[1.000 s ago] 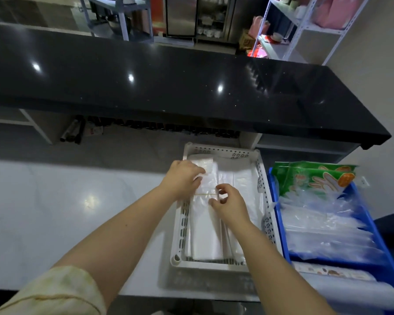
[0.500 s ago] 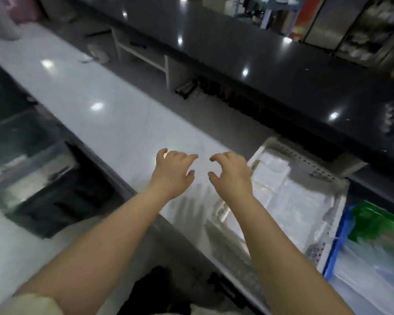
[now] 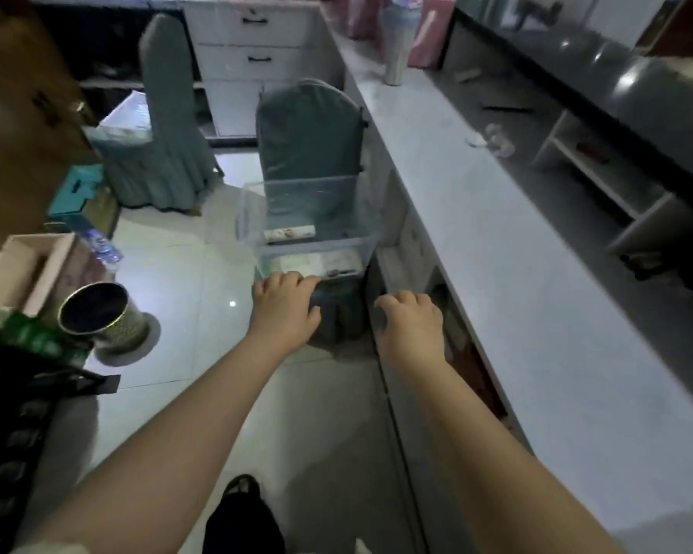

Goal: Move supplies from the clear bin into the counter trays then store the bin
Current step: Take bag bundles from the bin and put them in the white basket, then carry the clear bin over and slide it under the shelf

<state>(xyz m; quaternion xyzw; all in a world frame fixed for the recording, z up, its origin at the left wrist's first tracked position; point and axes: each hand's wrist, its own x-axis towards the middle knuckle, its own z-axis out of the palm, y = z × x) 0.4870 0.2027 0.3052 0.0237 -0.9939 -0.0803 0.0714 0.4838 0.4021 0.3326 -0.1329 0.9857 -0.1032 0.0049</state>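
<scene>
Both arms are out toward the clear bin (image 3: 247, 217), which sits on the seat of a covered chair (image 3: 309, 129) parked tight against the side of the white surface (image 3: 497, 273). My guess is it's there to keep it at reach height next to the drop-off. The bin isn't empty: a roll (image 3: 289, 233) lies across the bottom and flat packets (image 3: 317, 265) sit against the near wall. The left hand (image 3: 287, 305) is at the bin's near lower edge, grip released, fingers loosely bent and holding nothing; I can't tell whether it's touching the plastic. The right hand (image 3: 411, 321) is off the bin's near right corner, clear of it, grip also released. The hands look set either to lift the whole bin or to pick from it. The trays are out of view, so unloading looks unfinished and storing is premature.
</scene>
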